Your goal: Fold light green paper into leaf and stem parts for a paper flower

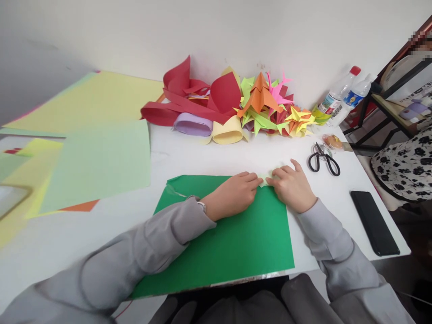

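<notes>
My left hand (232, 194) and my right hand (293, 188) rest close together at the far edge of a dark green sheet (232, 243) on the white table (189, 153). Between their fingertips lies a small pale green piece of paper (267, 179), pressed flat by both hands and mostly hidden under the fingers. Grey sleeves cover both arms, and a watch shows at the left wrist.
Black scissors (323, 158) lie right of the hands, a black phone (374, 222) near the right edge. A pile of coloured folded paper shapes (236, 108) sits against the wall, two plastic bottles (340, 96) beside it. Loose pale green and yellow sheets (97, 157) cover the left.
</notes>
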Demonstrator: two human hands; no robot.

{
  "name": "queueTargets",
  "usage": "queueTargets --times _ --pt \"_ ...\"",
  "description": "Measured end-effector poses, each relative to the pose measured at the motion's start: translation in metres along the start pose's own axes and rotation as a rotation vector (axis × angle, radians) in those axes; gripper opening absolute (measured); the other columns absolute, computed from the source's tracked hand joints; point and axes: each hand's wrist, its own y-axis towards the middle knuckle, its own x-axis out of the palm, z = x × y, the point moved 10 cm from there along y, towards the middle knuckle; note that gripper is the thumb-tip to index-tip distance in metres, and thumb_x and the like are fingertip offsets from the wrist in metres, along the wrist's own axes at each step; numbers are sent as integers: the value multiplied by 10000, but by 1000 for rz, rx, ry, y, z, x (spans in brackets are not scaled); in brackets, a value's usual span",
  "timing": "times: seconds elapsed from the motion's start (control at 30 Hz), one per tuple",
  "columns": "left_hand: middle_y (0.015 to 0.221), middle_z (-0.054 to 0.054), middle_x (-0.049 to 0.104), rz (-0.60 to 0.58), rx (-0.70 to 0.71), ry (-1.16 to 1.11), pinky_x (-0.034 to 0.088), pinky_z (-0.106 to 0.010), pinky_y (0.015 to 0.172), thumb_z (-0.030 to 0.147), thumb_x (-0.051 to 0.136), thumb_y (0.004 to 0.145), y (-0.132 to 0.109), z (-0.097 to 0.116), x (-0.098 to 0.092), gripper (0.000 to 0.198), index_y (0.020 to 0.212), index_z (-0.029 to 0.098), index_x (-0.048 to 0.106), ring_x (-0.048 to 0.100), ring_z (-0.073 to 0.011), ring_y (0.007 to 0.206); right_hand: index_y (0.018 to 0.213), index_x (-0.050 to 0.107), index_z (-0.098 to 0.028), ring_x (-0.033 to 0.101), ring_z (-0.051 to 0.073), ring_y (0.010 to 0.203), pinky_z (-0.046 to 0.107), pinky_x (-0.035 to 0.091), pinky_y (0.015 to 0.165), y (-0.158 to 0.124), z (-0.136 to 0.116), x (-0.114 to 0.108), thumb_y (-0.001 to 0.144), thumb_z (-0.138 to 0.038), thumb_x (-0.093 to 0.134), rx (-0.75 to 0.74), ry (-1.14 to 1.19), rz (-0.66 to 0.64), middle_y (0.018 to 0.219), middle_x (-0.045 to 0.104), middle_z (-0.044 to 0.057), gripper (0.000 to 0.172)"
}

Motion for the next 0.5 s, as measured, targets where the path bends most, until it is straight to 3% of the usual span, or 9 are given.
queueTargets --times 0.23,0.5 --pt "1072 -158 661 -57 -7 51 460 -358 770 117 445 889 2 6 1 272 868 87 715 560 -227 900 1188 624 -238 556 246 964 554 168 1062 -12 -4 3 902 -159 421 30 0 -61 1143 635 96 359" --pt "1194 -160 609 -64 1 -13 450 -367 888 87 437 878 0 9 6 284 811 90 713 542 -242 1050 1220 599 -179 530 273 1076 487 244 1047 -16 18 5 768 -148 523 124 200 -37 1217 627 98 460"
